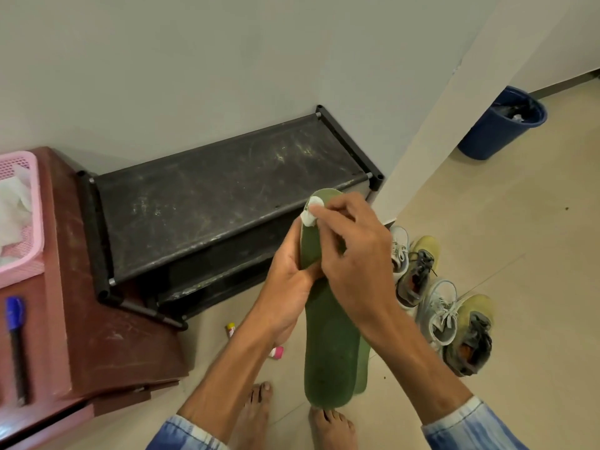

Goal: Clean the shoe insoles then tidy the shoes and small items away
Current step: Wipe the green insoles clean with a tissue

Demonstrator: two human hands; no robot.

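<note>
Pointing its toe end toward the far wall, a green insole (328, 345) is held above the floor in the middle of the view, with its heel end over the person's bare feet (253, 414). A second green insole (363, 368) lies behind it and shows along its right edge. The left hand (289, 287) grips the insoles from the left side at mid-length, with the thumb curled over the front face. The right hand (354, 254) pinches a small white pad (310, 213) between thumb and fingertips and presses it on the toe end of the front insole.

Just right of the insoles, four shoes (418, 274) stand on the tiled floor, some pale and some yellow and grey. On the floor near the left forearm lie a small yellow-capped tube (230, 329) and a small pink item (277, 352), partly hidden by the arm. Beyond the hands, a low black shoe rack (220, 190) with a scuffed top stands against the wall.

Left of the rack is a brown tabletop (97, 319). It carries a pink basket (29, 241) with white tissues (13, 206) inside, and nearer, a blue pen (16, 339). A blue bin (493, 131) stands on the floor at the far right, past the wall corner.
</note>
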